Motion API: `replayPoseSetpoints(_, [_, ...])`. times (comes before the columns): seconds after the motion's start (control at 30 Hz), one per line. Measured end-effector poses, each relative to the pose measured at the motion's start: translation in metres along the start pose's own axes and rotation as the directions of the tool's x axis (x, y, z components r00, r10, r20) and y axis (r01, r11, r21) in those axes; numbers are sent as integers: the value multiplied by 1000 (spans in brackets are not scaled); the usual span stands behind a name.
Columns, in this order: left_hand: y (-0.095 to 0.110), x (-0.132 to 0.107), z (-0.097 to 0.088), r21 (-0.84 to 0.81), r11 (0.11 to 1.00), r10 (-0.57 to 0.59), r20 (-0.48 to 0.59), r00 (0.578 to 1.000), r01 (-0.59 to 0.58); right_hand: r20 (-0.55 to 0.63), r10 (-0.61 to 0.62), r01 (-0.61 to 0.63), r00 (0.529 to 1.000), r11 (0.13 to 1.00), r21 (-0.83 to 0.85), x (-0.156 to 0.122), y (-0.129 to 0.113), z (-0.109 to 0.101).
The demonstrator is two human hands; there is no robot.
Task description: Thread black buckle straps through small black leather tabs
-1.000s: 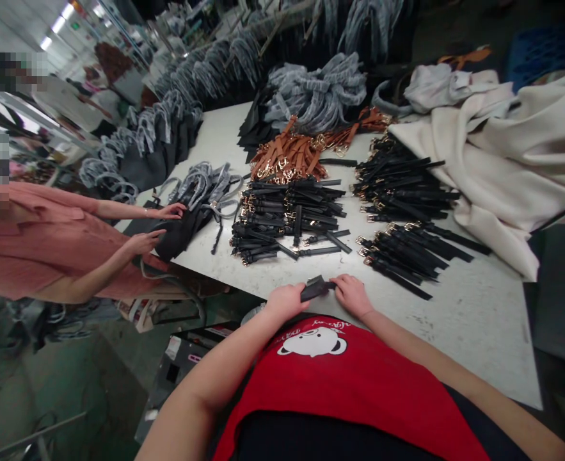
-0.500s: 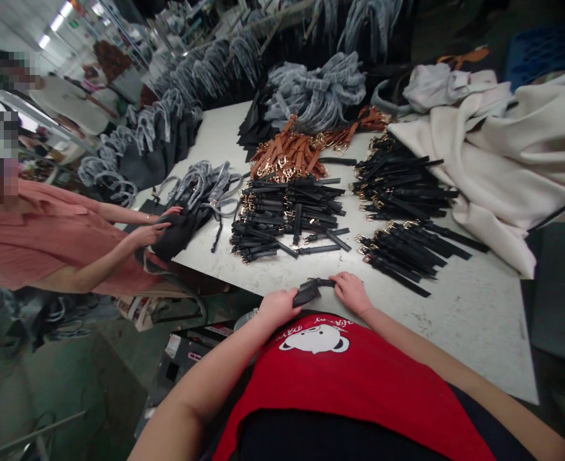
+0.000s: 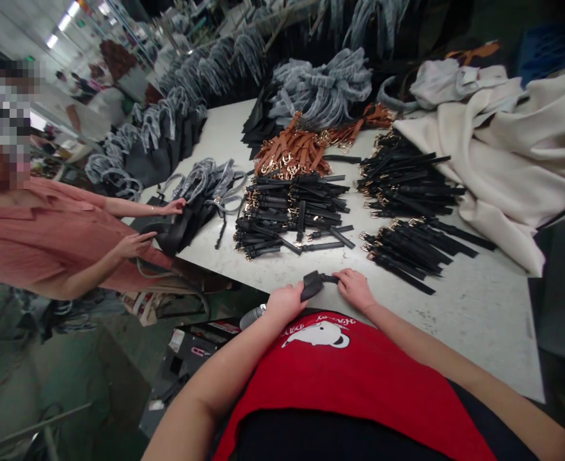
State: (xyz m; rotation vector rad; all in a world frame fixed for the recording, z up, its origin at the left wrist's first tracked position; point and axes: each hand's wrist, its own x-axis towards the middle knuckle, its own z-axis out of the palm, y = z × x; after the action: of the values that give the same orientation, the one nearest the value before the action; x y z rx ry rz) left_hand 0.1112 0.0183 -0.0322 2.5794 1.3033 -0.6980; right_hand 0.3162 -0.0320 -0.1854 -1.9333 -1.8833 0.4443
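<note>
Close to my apron, at the near edge of the table, a black leather strap (image 3: 313, 284) is stretched between my two hands. Its wider, folded-looking end is in my left hand (image 3: 285, 303), fingers closed round it. My right hand (image 3: 355, 288) pinches the narrow end. Whether a buckle sits between them is too small to tell. Beyond my hands lies a pile of black buckle straps (image 3: 292, 214) with gold-coloured buckles. To the right, more black straps (image 3: 402, 250) are laid side by side in a fanned row.
Brown straps (image 3: 292, 150) and wrapped grey handles (image 3: 318, 89) lie farther back on the white table (image 3: 484, 326). Cream fabric (image 3: 493, 153) covers the right back. At the left, a co-worker (image 3: 66, 237) handles black bag pieces (image 3: 183, 224). A dark box (image 3: 186, 365) stands below the table edge.
The wide end of the strap has tipped more upright in my left hand. The co-worker's hands have moved apart on the black piece. My view has shifted slightly.
</note>
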Motion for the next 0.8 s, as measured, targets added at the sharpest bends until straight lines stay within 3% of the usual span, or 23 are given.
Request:
replayPoseSetpoints(0.13, [0,4,-4,-50,998,-38,28,999,39,4,18,-18,1000,1000,1,2,6,-3])
replayPoseSetpoints(0.27, [-23,-5,-8,-107,985,-130,82,988,138,83,-44,49,996,997,-59,7,9,-15])
replayPoseSetpoints(0.37, [-36,-16,-12,-127,973,-184,83,979,194,126,-11,32,992,986,-162,13,4,-27])
replayPoseSetpoints(0.47, [-34,-24,-13,-134,981,-131,70,989,140,155,-3,35,988,978,-204,15,-4,-35])
replayPoseSetpoints(0.63, [-29,-34,-11,-136,990,-33,73,997,43,133,-133,150,982,980,-128,-11,-3,-34])
replayPoseSetpoints(0.8, [-27,-29,-18,-131,991,-7,112,994,22,-7,-8,8,1000,1000,-18,-33,9,-21])
